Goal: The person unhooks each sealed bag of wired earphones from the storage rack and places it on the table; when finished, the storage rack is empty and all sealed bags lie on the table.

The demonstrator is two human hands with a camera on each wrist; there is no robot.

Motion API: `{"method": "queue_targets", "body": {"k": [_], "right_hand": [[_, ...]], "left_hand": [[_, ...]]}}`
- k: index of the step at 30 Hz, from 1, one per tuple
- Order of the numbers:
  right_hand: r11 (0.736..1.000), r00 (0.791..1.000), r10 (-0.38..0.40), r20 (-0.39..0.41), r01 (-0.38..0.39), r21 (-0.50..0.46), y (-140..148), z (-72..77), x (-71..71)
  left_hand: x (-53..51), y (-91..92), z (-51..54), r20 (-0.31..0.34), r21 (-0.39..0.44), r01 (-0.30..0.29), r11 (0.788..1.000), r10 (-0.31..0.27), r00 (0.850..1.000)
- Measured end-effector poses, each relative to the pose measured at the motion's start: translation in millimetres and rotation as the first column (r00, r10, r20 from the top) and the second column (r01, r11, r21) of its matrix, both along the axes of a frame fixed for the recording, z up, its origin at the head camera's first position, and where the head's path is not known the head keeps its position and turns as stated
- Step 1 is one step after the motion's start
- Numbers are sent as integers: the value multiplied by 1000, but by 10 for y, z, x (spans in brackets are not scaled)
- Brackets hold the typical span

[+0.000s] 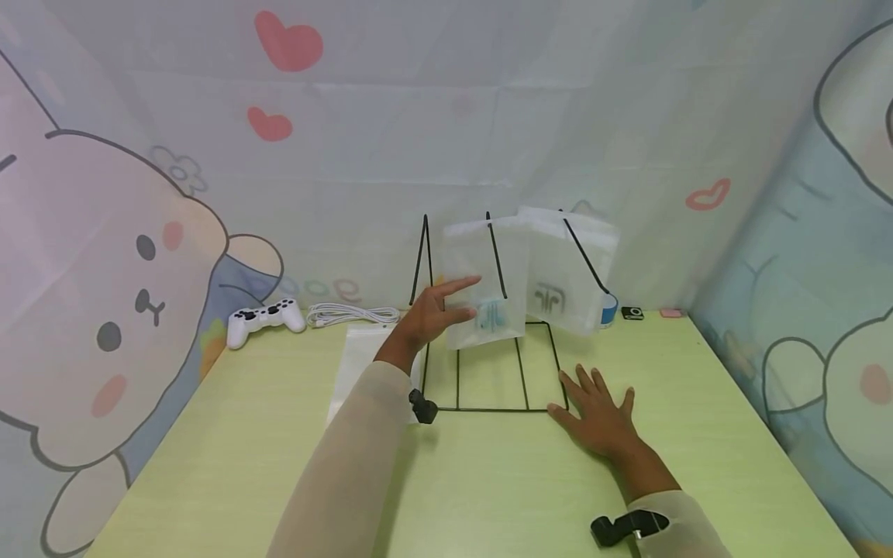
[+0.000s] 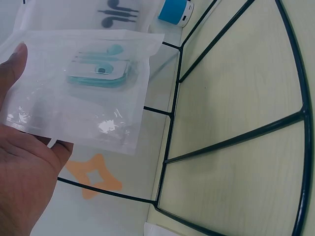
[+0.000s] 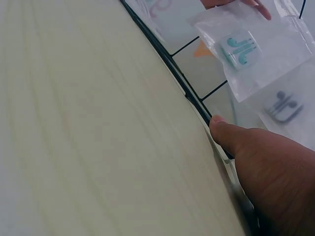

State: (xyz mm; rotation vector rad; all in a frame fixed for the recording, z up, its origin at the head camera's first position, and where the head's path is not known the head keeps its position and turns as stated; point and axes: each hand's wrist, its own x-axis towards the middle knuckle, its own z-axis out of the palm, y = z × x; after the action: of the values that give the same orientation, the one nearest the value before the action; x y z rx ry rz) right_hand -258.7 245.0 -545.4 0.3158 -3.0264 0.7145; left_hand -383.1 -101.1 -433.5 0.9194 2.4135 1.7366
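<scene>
My left hand (image 1: 434,311) is at the left edge of a translucent bag (image 1: 459,252), which hangs from the middle hook of a black wire rack (image 1: 488,410). Its index finger reaches straight across the bag. Inside the bag lie teal earphones (image 2: 101,73) in a flat case. Another frosted bag (image 1: 572,267), with dark earphones (image 1: 549,298) inside, hangs on the right hook. My right hand (image 1: 598,411) spreads its fingers at the rack's front right corner; the thumb touches the base wire.
A white game controller (image 1: 265,319) and a coiled white cable (image 1: 352,314) lie at the back left. A flat white bag (image 1: 356,360) lies left of the rack. Behind it on the right are a blue cylinder (image 1: 608,310), a small black device (image 1: 632,313) and a pink item (image 1: 671,313).
</scene>
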Motion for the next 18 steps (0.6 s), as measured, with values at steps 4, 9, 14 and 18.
{"method": "queue_targets", "body": {"k": [4,9,14,18], "right_hand": [[1000,1000,2,0,-2,1,12,-5,-7],[1000,1000,0,-4,0,-4,9,-11,-8],[1000,1000,4,-3,-4,-5,10,-21,-19],[1000,1000,3,-1,-3,-4,5,-19,-17]], "left_hand": [[12,22,4,2,8,-8,1000,8,1000],[36,6,8,5,3,-8,1000,8,1000],[65,-24,29,7,6,-18,1000,18,1000],[83,-28,49,-3,-1,-25,1000,25,1000]]}}
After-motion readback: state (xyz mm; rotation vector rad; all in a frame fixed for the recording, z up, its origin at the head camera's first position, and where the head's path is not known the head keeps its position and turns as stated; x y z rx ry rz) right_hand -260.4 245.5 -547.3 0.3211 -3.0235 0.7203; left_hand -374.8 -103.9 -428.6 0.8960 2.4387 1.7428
